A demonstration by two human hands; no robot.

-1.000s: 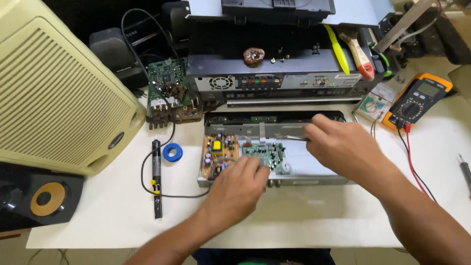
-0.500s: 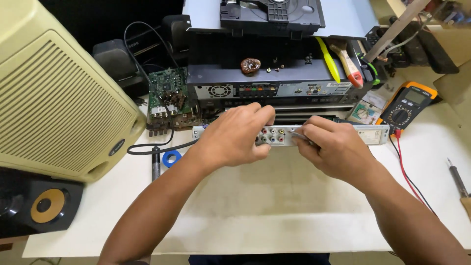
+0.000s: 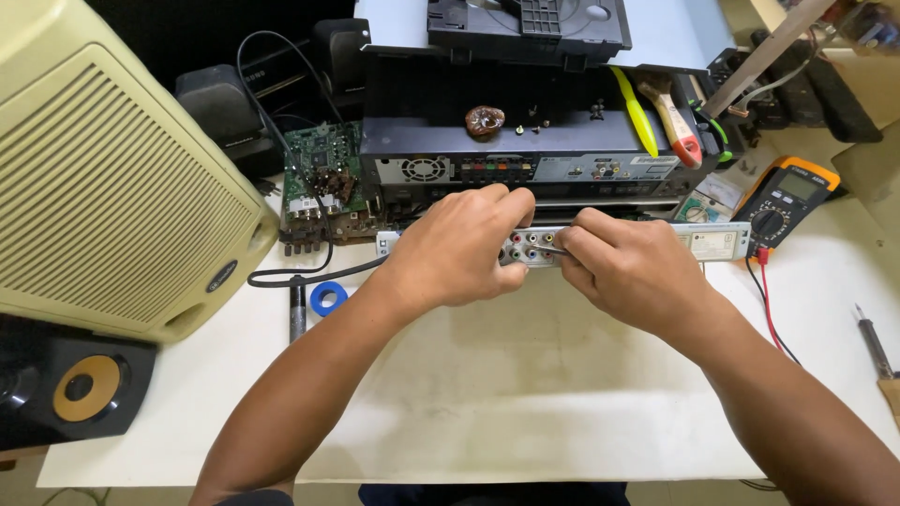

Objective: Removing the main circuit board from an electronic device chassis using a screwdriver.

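Note:
A flat silver device chassis (image 3: 714, 242) stands tipped up on the white table, its rear panel with coloured round jacks (image 3: 525, 249) facing me. My left hand (image 3: 459, 251) grips the chassis over its top edge, left of the jacks. My right hand (image 3: 633, 272) is closed on a thin metal tool (image 3: 551, 249), and the tool's tip touches the panel at the jacks. The two hands hide the middle of the panel. I cannot see the inside of the chassis.
A black player (image 3: 534, 164) with its lid off stands just behind, with a brush (image 3: 677, 120) on it. Left: a large beige speaker (image 3: 112, 187), a small black speaker (image 3: 75, 386), a green circuit board (image 3: 323, 178), a blue tape roll (image 3: 328, 298). Right: an orange multimeter (image 3: 783, 201) and a screwdriver (image 3: 872, 339).
The chassis lay flat with its boards showing; it now stands on edge with the rear panel towards me. My left hand moved up to its top edge, my right hand to the jacks.

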